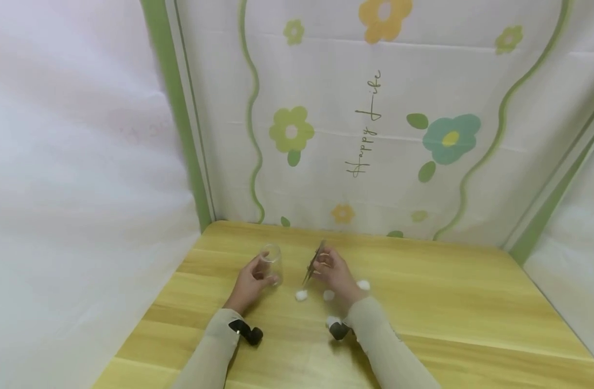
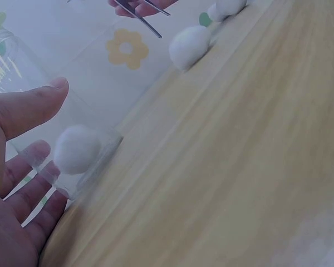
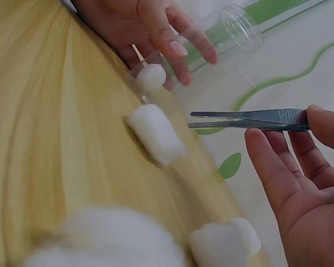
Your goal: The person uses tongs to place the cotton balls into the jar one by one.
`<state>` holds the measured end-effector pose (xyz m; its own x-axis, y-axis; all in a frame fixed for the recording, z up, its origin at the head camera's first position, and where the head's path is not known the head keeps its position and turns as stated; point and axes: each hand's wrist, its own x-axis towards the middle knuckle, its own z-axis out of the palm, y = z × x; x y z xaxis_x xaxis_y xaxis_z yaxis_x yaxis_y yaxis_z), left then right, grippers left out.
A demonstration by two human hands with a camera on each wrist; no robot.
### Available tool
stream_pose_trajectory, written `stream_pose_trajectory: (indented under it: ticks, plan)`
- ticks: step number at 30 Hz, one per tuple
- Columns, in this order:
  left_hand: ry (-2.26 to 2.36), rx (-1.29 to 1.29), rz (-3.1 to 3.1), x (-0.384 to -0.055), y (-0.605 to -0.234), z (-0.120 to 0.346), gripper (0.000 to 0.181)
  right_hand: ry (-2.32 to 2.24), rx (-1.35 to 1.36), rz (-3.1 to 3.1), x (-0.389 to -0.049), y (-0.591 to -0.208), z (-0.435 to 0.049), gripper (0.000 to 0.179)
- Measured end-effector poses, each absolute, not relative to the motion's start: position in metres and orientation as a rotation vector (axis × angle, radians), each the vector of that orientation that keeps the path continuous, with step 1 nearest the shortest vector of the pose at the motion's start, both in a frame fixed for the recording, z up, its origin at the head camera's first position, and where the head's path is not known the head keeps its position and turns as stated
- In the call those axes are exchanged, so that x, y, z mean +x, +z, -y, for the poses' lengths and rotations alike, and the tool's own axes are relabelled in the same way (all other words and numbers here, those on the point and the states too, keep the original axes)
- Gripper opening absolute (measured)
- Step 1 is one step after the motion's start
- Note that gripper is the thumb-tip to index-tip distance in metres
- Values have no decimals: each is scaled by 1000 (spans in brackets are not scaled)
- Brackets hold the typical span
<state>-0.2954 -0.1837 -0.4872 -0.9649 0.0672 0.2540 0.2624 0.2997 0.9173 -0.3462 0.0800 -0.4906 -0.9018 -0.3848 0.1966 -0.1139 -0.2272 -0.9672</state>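
Note:
A clear jar (image 1: pixel 272 266) stands on the table, and my left hand (image 1: pixel 250 285) holds it round the side with thumb and fingers. One cotton ball (image 2: pixel 78 149) lies inside at the jar's bottom. Metal tweezers (image 3: pixel 250 118) are pinched between thumb and fingers of my right hand (image 1: pixel 335 273); their tips are slightly apart with nothing between them. Below those tips a loose cotton ball (image 1: pixel 301 295) rests on the table, just right of the jar. Another cotton ball (image 1: pixel 328 295) sits under my right hand.
More cotton lies to the right: a white ball (image 1: pixel 363 284) beyond the right wrist and another white piece (image 1: pixel 333 321) by the black wrist camera (image 1: pixel 339 330). The wooden table (image 1: pixel 472 302) ends at a flowered curtain (image 1: pixel 316 178), with white side curtains left and right.

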Motion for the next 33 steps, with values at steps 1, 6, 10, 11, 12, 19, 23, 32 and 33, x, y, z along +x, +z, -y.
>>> stream_pose_trajectory:
  ticks: [1,6,10,11,12,19,23,32,33]
  plan:
    - [-1739,-304,2391,-296,-487,184,71,-2248,-605,-1825,-346,-492,-79,37]
    - [-1730,-289,2379,-297,-488,184,70,-2216,-609,-1822,-345,-496,-78,38]
    - [-1739,-287,2382,-297,-489,182,69,-2204,-614,-1821,-344,-500,-80,40]
    - [-1742,-289,2384,-297,-489,181,69,-2207,-615,-1822,-344,-501,-81,41]
    - [-1746,-290,2385,-297,-489,181,69,-2209,-610,-1825,-344,-502,-82,41]
    - [-1741,-270,2406,-297,-488,179,70,-2199,-615,-1864,-343,-502,-85,42]
    - [-1723,-270,2405,-297,-487,181,69,-2200,-626,-1858,-342,-502,-83,41]
    - [-1711,-281,2391,-295,-487,182,68,-2116,-658,-1907,-337,-503,-80,37]
    - [-1712,-285,2391,-295,-487,182,69,-2106,-663,-1911,-335,-500,-80,36]
